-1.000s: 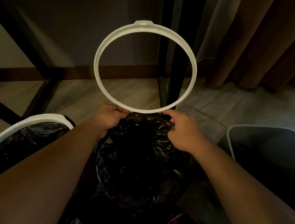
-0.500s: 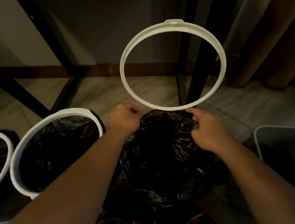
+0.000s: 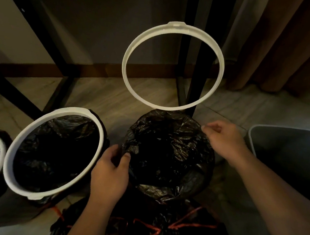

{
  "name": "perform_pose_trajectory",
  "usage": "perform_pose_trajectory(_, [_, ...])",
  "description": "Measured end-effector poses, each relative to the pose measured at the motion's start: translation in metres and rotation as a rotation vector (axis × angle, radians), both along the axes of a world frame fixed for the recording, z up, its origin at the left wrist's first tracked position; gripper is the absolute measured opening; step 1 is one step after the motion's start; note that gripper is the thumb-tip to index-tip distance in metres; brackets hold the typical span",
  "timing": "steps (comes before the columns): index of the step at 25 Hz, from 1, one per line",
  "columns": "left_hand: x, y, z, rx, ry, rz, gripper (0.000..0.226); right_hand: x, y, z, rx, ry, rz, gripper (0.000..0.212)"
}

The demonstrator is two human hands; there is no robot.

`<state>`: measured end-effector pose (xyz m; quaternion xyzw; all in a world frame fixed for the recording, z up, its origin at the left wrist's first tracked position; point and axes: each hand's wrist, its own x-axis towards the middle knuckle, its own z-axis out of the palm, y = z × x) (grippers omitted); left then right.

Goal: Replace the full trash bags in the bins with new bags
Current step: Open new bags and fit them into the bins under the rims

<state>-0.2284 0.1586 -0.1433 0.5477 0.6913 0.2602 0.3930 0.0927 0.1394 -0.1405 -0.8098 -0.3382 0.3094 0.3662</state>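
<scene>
Black liner (image 3: 166, 148) being fitted: left hand (image 3: 109, 171) pinches its edge, grip of the right hand (image 3: 224, 139) unclear; raised white ring (image 3: 125, 68) likely needs lowering next.

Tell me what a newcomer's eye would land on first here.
The white ring stands tipped up at centre, bright in the dim room. Just below it, the left hand and right hand pinch opposite edges of an open black bag. At left sits a bin whose own ring is pressed down over its bag.
</scene>
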Motion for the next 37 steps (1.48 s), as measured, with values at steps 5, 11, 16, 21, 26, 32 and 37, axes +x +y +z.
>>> perform_pose_trajectory(5, [0.004, -0.052, -0.004, -0.261, -0.418, 0.273, 0.056, -0.018, -0.054, 0.006, -0.122, 0.115, -0.146, 0.042])
perform_pose_trajectory(11, [0.030, -0.085, -0.010, -0.454, -0.766, 0.323, 0.051, -0.038, -0.094, -0.011, -0.095, 0.753, -0.206, 0.036])
perform_pose_trajectory(16, [0.032, -0.087, -0.014, -0.389, -0.778, 0.325, 0.047, -0.043, -0.106, -0.017, -0.049, 0.803, -0.282, 0.027])
perform_pose_trajectory(21, [0.033, -0.088, -0.016, -0.375, -0.756, 0.388, 0.043, -0.003, -0.018, 0.096, 0.284, -0.007, -0.179, 0.034])
perform_pose_trajectory(26, [0.035, -0.088, -0.020, -0.352, -0.736, 0.312, 0.028, -0.012, 0.061, 0.182, 0.433, -0.320, 0.194, 0.050])
perform_pose_trajectory(32, [0.040, -0.084, -0.023, -0.351, -0.805, 0.306, 0.026, -0.034, -0.004, 0.147, 0.627, -0.557, 0.450, 0.023])
perform_pose_trajectory(37, [0.040, -0.089, -0.022, -0.333, -0.858, 0.320, 0.027, -0.047, -0.052, 0.081, 0.598, -0.735, 0.588, 0.035])
